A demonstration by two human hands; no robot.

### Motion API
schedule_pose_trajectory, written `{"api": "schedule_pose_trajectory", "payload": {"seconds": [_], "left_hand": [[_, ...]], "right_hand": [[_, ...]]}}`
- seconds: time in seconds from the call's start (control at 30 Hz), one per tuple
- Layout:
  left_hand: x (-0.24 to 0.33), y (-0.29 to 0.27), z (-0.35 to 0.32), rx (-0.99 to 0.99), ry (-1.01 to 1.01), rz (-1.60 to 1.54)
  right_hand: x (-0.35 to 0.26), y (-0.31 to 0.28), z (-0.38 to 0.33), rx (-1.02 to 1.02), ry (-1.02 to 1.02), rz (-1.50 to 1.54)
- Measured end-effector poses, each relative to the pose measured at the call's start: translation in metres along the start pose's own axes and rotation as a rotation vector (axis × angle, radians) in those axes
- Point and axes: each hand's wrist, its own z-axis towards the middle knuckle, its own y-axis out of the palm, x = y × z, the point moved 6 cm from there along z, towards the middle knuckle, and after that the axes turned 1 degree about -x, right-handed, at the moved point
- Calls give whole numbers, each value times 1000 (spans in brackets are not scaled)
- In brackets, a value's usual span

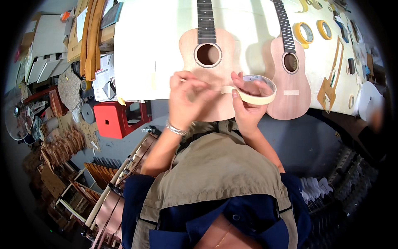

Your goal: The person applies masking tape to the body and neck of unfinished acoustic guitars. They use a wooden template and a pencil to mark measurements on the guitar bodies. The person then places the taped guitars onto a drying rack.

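My right hand [247, 112] grips a roll of cream masking tape [262, 100], its fingers through the ring. A short end of tape stands off the roll toward my left hand. My left hand [185, 101] is closed with the fingertips pinched together, slightly blurred; what sits in the pinch is too small to name. Both hands are over the lower body of an unstrung, unfinished ukulele [195, 54] with a dark fretboard and round sound hole. To its right lies a second ukulele [302, 66], with a pale strip [291, 92] across its lower top.
The ukuleles lie on a white-covered table [141, 54]. Yellow tape rolls [324, 30] and a wooden template [327, 93] are at its right. A red stool [110, 120] stands left below the table edge. Wooden parts [62, 147] hang in racks at lower left.
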Motion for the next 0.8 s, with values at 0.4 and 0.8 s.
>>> {"api": "schedule_pose_trajectory", "payload": {"seconds": [0.4,0.8], "left_hand": [[-38,-12,-19,-52,-80,318],[-42,-2,-9,9,-49,421]], "right_hand": [[0,-22,-10,-128,-142,-1249],[28,-17,-15,-164,-253,-1342]]}}
